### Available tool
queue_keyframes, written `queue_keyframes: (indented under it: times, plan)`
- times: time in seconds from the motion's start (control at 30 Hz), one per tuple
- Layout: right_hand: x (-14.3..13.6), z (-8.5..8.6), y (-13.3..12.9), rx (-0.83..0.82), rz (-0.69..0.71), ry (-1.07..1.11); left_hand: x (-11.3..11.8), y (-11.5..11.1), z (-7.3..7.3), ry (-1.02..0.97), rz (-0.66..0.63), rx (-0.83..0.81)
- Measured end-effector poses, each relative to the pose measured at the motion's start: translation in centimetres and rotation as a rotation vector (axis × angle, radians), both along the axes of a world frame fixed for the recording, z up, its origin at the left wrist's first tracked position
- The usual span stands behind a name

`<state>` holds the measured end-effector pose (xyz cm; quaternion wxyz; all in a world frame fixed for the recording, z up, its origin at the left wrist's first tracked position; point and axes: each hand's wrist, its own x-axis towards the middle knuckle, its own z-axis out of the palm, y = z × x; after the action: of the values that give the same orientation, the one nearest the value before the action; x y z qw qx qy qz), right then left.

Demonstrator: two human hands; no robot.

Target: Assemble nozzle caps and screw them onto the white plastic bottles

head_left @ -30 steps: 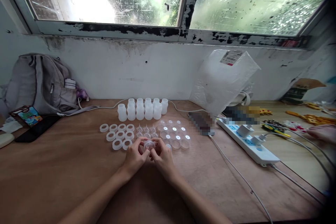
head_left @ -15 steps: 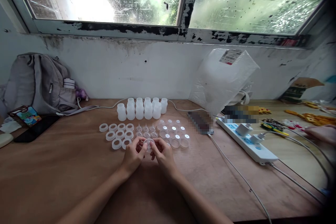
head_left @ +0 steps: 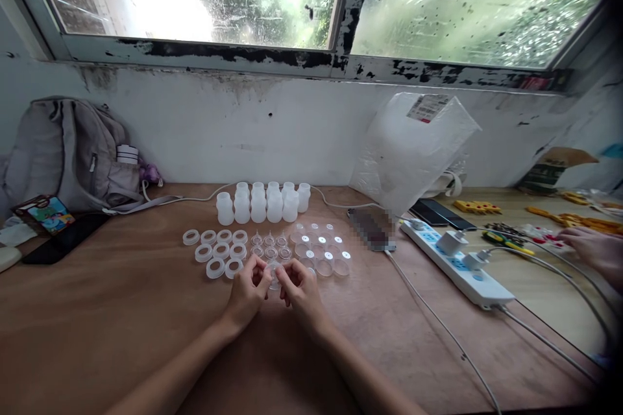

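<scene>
Clear plastic, as seen in the head view: one small round part [head_left: 273,276] is held between the two hands, on the near side of the rows of parts. Left hand [head_left: 247,288]: thumb and fingertips pinched narrow on the part's left edge. Right hand [head_left: 302,292]: likewise narrow, thumb and fingers on its right side. The fingers partly cover the part; whether it touches the wooden table [head_left: 146,311] cannot be told.

Just beyond the hands, clear pieces with pointed tips [head_left: 269,241] lie in rows. To their left, translucent rings [head_left: 214,275] lie flat, in rows; to their right, clear round covers [head_left: 324,267], several showing a white disc, partly behind the right hand. White bottles [head_left: 257,205] stand upright and open at the back, near the wall.

Right side: a white power strip [head_left: 457,266] with plugs fitted lies well apart from the hands. Beyond it, at the right edge, another person's hand [head_left: 591,251] is near yellow pieces [head_left: 574,220]; its grip cannot be told. Left side: a grey backpack [head_left: 73,155] rests against the wall.
</scene>
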<state>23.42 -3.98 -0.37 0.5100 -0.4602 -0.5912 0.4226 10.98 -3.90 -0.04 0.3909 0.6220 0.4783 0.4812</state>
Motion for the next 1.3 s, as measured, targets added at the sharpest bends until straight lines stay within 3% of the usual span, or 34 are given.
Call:
queue_keyframes:
  times: [0.23,0.87,1.3]
  plan:
    - [0.04,-0.18,0.18,-0.017,0.045,0.113,-0.14,0.11,0.57,0.025,-0.031,0.012]
    - [-0.13,-0.44,0.02,0.016,0.012,-0.031,-0.01,-0.06,0.14,0.103,0.018,0.054]
    - [0.14,-0.33,-0.1,0.077,-0.051,-0.093,-0.12,0.11,0.38,0.185,-0.032,0.098]
